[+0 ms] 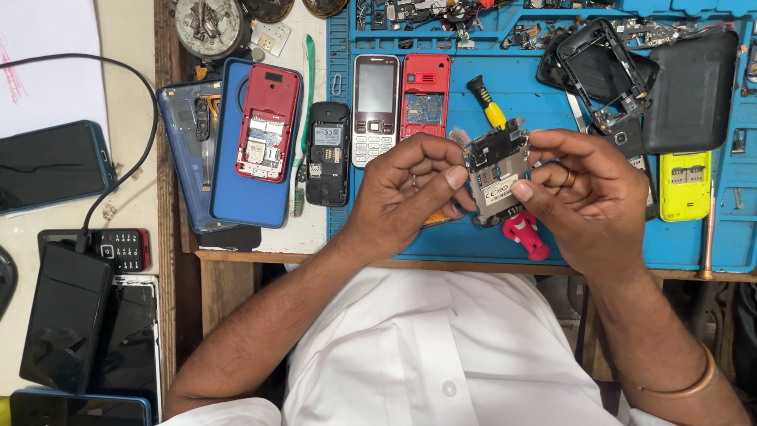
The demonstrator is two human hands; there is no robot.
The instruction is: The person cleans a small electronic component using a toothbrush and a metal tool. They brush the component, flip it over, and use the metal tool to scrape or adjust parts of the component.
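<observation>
So the whole bench is a phone graveyard, laid out on a big blue repair mat [694, 244] that covers the right side of the wooden table. Left of it sits a blue phone back cover [236, 197] with a red opened handset [268, 122] lying on top, then a black stripped handset [328, 154], a silver keypad phone [374, 106] and a red phone body with its board showing [426, 95]. Far right there's a black rear shell [692, 91] and a yellow handset body [684, 185].

Held up over the middle of the mat is the small phone circuit board [495, 170], metal shield and sticker facing the camera. The left hand [402, 193] is pinched on its left edge, thumb and fingers closed onto it, and the right hand [587, 189] is clamped on the right edge the same way, ring on one finger.

My read: this is the inspect-the-board stage, turning it over between both hands. Whatever comes next probably needs one hand freed for a tool, since the yellow-handled screwdriver [486, 102] and the pink pry tool [527, 234] lie just behind and below the board
</observation>
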